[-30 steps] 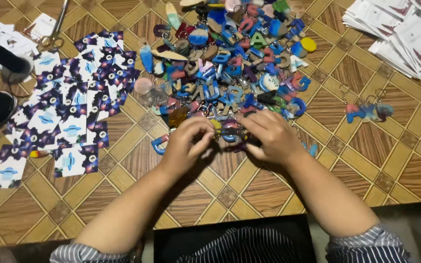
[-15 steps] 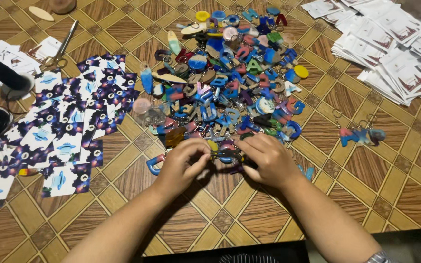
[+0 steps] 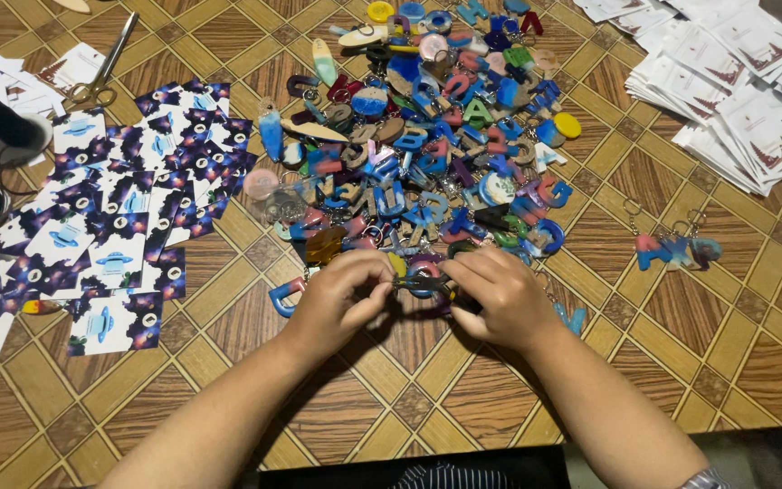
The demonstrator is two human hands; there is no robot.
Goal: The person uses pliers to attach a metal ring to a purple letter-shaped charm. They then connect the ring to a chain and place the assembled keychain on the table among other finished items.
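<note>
- I'm pinching a small keychain piece (image 3: 423, 284) between both hands at the near edge of the keychain pile (image 3: 436, 136).
- My left hand (image 3: 344, 294) is closing its fingers on it.
- My right hand (image 3: 498, 294) is gripping its other side.
- Printed cards (image 3: 110, 217) are lying to the left.

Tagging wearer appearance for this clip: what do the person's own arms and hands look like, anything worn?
Two bare forearms enter from the bottom edge. The left hand and right hand are ungloved; no rings, watch or bracelets show. A striped sleeve cuff, dark with light stripes, sits high on the right arm; the same striped cloth shows at the bottom centre.
</note>
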